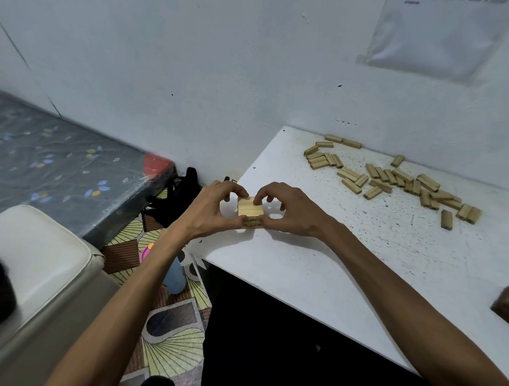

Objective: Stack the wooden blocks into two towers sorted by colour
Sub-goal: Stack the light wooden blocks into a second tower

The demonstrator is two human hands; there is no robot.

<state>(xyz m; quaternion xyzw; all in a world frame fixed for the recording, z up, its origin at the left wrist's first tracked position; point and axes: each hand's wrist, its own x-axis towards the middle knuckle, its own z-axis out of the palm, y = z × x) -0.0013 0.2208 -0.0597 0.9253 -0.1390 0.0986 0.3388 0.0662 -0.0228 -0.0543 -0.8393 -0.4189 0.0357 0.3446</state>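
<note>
The task is at an early stage. One small tower (250,207) of light blocks stands near the left edge of the white table (302,268), a little left of the middle of the frame. Its top layer shows three blocks side by side, and under it I see at least one more layer; the exact number of layers I cannot tell, because the fingers cover the sides.

Both hands are on this tower. The left hand (214,208) pinches it from the left, with the thumb at the near corner and the curled fingers at the far corner. The right hand (290,209) does the same from the right: the thumb is low at the front and the index finger is on the top edge. I judge that the person is squaring the layers so that the blocks sit straight.

Most of the work is not yet done. Many loose blocks (388,176) lie scattered in the upper right part of the table, well apart from the tower, some near the wall. All of them look of the same light colour. At the right edge of the frame a dark brown thing (508,303) stands on the table; it may be the second tower of darker blocks, but it is cut off and blurred, so I cannot say.

In the left part of the frame, beside the table, are a mattress (59,161), a pale cushion (34,256) and a blue bottle (173,277) on the floor.
</note>
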